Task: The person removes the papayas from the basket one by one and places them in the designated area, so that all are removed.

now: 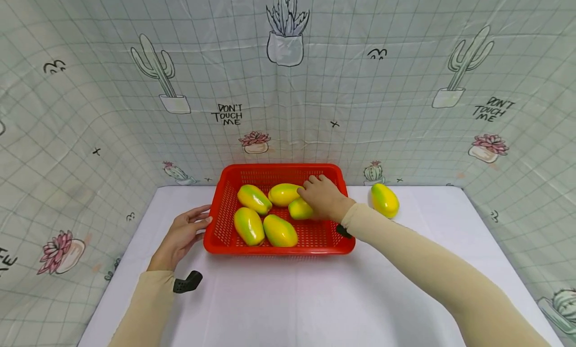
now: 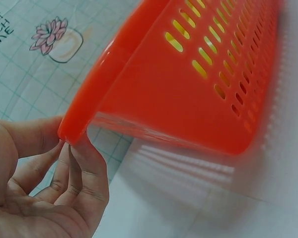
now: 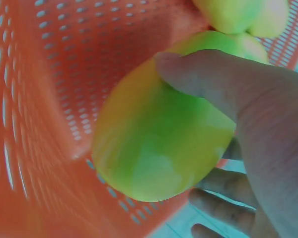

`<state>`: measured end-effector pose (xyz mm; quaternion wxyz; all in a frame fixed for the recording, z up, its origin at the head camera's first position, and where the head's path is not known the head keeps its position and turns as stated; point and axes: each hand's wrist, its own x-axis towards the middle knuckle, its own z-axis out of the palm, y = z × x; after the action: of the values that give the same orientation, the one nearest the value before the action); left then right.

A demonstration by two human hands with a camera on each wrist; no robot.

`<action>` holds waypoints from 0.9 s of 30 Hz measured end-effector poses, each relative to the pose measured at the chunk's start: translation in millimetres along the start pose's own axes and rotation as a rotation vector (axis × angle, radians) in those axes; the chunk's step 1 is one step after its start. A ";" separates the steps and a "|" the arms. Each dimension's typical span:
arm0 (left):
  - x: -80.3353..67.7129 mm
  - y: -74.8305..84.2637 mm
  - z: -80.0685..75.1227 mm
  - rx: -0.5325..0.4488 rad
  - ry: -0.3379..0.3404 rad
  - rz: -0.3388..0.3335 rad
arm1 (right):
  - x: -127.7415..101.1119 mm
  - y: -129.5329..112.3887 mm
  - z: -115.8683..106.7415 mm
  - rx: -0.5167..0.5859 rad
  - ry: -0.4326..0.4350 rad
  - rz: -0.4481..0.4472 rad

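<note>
A red plastic basket (image 1: 279, 250) with slotted walls stands on the white table. My left hand (image 1: 180, 237) pinches its left rim between thumb and fingers; the left wrist view shows the red rim (image 2: 89, 101) right at the fingertips. Inside the basket's right half, my right hand (image 1: 325, 198) grips a yellow-green mango (image 3: 154, 144), thumb over the top and fingers along the far side. In the head view the hand partly covers this mango (image 1: 299, 209). Several others lie in the basket, among them a mango (image 1: 280, 231) at the front and one (image 1: 284, 194) at the back.
One more mango (image 1: 385, 200) lies on the table to the right of the basket, beyond the right forearm. A patterned cloth (image 1: 315, 97) with cactus drawings hangs behind and at both sides of the white table (image 1: 270, 297).
</note>
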<state>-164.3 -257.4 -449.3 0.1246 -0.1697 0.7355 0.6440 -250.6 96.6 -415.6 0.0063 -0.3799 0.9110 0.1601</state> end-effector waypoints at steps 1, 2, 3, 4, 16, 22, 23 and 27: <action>0.1 -0.1 0.0 0.000 0.000 0.000 | -2.6 1.0 -2.5 -0.002 0.028 -0.004; 0.2 -0.1 0.0 0.000 -0.001 0.001 | -5.3 2.2 -4.8 0.005 0.057 -0.005; 0.2 -0.1 -0.1 -0.001 -0.002 0.001 | -8.2 3.5 -7.2 0.016 0.089 -0.007; 0.2 -0.1 -0.1 -0.002 -0.003 0.002 | -11.2 4.9 -9.3 0.028 0.120 -0.008; 0.4 0.1 -1.3 -0.001 -0.017 0.006 | -48.7 31.9 -28.0 0.156 0.332 0.052; 0.0 1.8 -0.5 0.006 -0.024 -0.008 | -73.8 50.8 -34.0 0.165 0.394 0.114; 0.0 1.7 -0.3 0.007 -0.024 -0.011 | -78.1 53.8 -33.9 0.168 0.404 0.123; 0.3 1.1 0.4 0.014 -0.026 -0.018 | -94.4 65.0 -28.2 0.181 0.422 0.159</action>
<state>-165.0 -256.9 -448.4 0.1410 -0.1670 0.7367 0.6400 -225.5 196.3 -357.6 -0.1627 -0.3300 0.9298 -0.0050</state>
